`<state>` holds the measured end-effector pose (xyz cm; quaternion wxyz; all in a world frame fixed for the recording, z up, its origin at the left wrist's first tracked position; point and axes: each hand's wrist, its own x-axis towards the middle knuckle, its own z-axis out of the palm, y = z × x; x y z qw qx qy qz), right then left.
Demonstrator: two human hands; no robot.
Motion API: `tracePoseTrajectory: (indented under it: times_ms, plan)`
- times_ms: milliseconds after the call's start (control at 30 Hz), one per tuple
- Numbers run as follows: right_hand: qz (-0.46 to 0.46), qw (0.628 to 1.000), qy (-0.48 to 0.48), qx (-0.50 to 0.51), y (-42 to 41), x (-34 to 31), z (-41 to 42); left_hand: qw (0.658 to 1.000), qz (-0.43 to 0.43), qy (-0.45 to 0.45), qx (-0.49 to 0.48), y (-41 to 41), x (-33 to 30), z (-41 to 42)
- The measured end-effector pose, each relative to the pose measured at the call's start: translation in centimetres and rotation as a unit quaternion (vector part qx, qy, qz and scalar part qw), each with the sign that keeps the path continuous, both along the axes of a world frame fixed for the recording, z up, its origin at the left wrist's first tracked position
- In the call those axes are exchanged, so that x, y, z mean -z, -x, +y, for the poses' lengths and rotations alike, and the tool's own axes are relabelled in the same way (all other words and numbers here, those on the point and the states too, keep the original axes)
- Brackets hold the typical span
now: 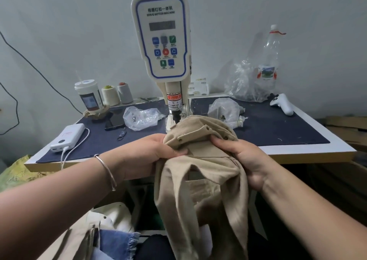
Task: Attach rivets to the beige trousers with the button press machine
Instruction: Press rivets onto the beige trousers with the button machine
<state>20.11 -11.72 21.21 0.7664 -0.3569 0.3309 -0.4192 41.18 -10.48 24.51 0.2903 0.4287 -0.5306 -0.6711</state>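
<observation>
The beige trousers point(200, 172) are bunched at the table's front edge, their top part lying just in front of the button press machine point(161, 35) and its black punch point(175, 117). Three dark rivets point(208, 128) show along a pocket edge. My left hand point(156, 150) grips the fabric on the left side. My right hand point(242, 156) pinches it on the right, thumb near a rivet. The rest of the trousers hangs down below the table.
The dark blue table mat point(278, 128) carries clear plastic bags of rivets point(142, 117), a power bank point(67, 137) with a cable, a phone, a cup, two thread cones point(117, 92), a white controller point(282, 103) and a plastic bottle point(271, 61). More garments lie below at the left.
</observation>
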Motion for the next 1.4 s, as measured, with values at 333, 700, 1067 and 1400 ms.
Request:
tracePoseTrajectory:
  times_ms: [333,700,1067,1400]
  plan:
    - [0.025,0.995,-0.012,0.098,-1.5,0.9,1.0,0.992,-0.007,-0.075,-0.099,0.6,0.8,-0.4]
    - [0.002,1.000,-0.008,0.017,-2.0,0.9,1.0,0.993,0.044,-0.103,-0.035,-0.5,1.1,-0.7]
    - [0.024,1.000,0.000,0.006,-1.4,1.4,-0.2,0.996,-0.066,-0.011,0.064,-2.0,1.9,-2.4]
    - [0.144,0.987,0.056,0.044,0.3,2.2,-3.9,0.991,-0.078,-0.044,0.100,-4.4,2.6,-4.7]
